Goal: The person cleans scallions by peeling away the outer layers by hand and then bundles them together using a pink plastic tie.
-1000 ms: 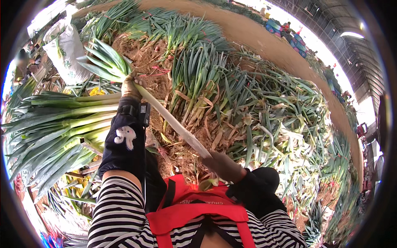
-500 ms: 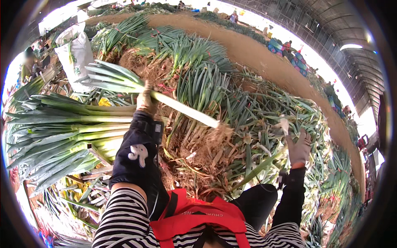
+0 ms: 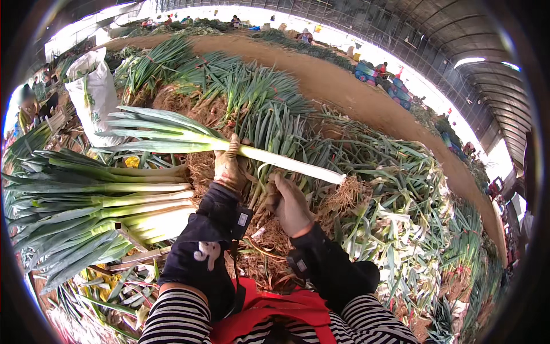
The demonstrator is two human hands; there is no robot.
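My left hand (image 3: 229,166), in a soiled glove, is closed round a long leek (image 3: 289,165) where the white stalk meets the green leaves. The leek lies nearly level, leaves to the left and its brown root tuft (image 3: 350,192) to the right. Just below the stalk is my gloved right hand (image 3: 291,207), fingers curled together. A thin yellow-green strip (image 3: 261,175) hangs beside those fingers; whether they pinch it is unclear. To the left, a stack of leeks (image 3: 132,198) rests on a wooden frame (image 3: 137,256), white ends pointing toward me.
Bundles of unpeeled leeks (image 3: 275,135) with rooty, soil-covered ends lie ahead. Peeled-off leaves (image 3: 395,223) are heaped at the right. A white sack (image 3: 94,100) stands at the far left, near another person (image 3: 27,109). Beyond the piles curves a brown dirt path (image 3: 326,80).
My right hand has come from the leaf heap on the right to just under the leek's stalk, its fingers now curled. My left hand has shifted right with the leek, which lies more level.
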